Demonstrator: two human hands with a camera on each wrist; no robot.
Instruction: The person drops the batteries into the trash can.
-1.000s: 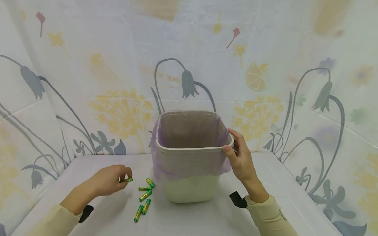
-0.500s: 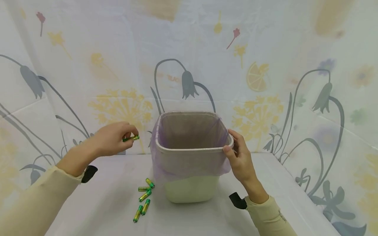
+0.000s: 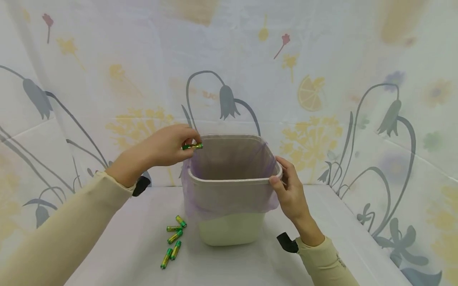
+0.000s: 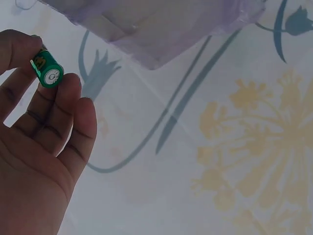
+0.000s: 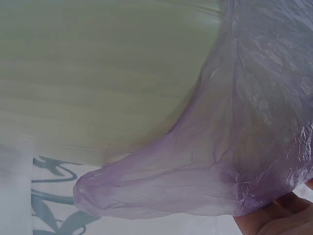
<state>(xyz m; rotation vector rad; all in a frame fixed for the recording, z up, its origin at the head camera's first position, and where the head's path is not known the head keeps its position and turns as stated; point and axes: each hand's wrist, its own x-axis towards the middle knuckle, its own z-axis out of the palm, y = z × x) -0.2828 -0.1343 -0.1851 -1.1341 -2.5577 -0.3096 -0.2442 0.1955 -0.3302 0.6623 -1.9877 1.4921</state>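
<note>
Between thumb and fingers my left hand (image 3: 169,145) pinches a green and gold battery (image 3: 193,146) at the left rim of a trash bin (image 3: 232,232). In the left wrist view the end of that battery (image 4: 49,71) faces the camera. A thin purple bag (image 3: 229,202) lines the bin and folds down over its outside. My right hand (image 3: 293,192) grips the bin's front right rim, thumb in front and fingers behind. The right wrist view shows the bag (image 5: 195,171) hanging over the bin's wall, with only part of the hand (image 5: 274,218) at the lower corner.
Several more green and gold batteries (image 3: 175,237) lie loosely grouped on the white table (image 3: 125,242), left of the bin. A flower-printed curtain (image 3: 250,59) stands behind and along both sides.
My left hand has lifted the battery from beside the others on the table and carried it up and right to the bin's rim. My right hand has stayed on the bin.
</note>
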